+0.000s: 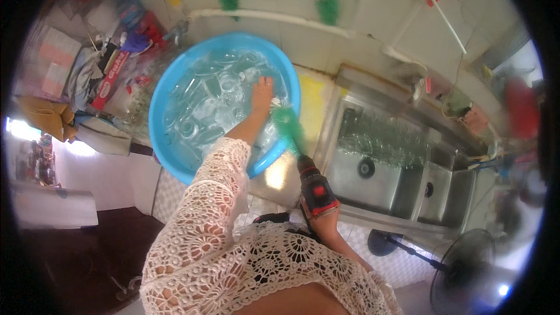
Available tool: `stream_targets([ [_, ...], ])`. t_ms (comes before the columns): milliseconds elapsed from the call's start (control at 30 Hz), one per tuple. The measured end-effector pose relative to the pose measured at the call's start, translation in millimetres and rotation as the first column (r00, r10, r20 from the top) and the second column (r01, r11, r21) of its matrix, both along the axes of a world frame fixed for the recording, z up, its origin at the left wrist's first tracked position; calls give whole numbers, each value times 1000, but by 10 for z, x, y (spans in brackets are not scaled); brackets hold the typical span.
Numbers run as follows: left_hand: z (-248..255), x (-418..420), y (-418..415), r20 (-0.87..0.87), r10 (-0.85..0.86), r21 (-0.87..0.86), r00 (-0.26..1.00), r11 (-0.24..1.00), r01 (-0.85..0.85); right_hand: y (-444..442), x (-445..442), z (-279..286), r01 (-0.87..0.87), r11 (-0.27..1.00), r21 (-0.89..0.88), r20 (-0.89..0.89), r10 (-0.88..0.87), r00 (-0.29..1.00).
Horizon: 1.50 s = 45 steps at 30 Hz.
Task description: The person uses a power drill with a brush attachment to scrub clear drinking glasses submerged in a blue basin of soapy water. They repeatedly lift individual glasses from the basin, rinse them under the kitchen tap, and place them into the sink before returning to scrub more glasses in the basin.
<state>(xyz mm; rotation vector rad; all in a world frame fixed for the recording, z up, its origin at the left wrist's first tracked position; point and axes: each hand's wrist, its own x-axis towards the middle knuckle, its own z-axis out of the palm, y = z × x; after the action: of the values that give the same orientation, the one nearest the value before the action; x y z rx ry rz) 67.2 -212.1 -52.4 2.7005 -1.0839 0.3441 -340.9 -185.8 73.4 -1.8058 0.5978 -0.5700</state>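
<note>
A large blue plastic basin [156, 116] stands before me, filled with water and many clear glass vessels [190, 127]. My left hand [262, 96] reaches into its right side, fingers at the water among the glass. Whether those fingers grip a vessel cannot be made out. In my right hand [327, 223] is a black and red cordless drill [317, 190], held by its handle. A green bristle bottle brush [287, 126] with a whitish tip extends from the drill's chuck. The brush lies over the basin's right rim, its tip close to my left wrist.
Right of the basin, a stainless steel double sink [396, 188] holds clear glassware [380, 135] along its back. Green brushes [328, 8] hang on the wall above a white pipe [271, 18]. A pedestal fan [461, 267] stands at lower right. Cloths and a red box [110, 79] crowd the left.
</note>
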Motion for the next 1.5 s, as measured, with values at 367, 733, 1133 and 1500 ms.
stream_targets([
  [367, -56, 279, 227, -456, 194, 104, 868, 981, -165, 19, -19, 9, -24, 998, -56, -59, 21, 998],
  [733, 573, 855, 860, -897, -396, -119, -197, 645, -755, 34, -174, 350, -27, 999, 43, -97, 31, 995],
  [1133, 845, 150, 961, -672, -725, -156, -150, 337, -929, 164, 727, 312, -150, 988, 48, 1, 150, 989],
  [1500, 909, -432, 955, -443, -895, -126, 49, 9, -992, 159, 916, 122, -27, 994, 102, -12, 28, 1000],
])
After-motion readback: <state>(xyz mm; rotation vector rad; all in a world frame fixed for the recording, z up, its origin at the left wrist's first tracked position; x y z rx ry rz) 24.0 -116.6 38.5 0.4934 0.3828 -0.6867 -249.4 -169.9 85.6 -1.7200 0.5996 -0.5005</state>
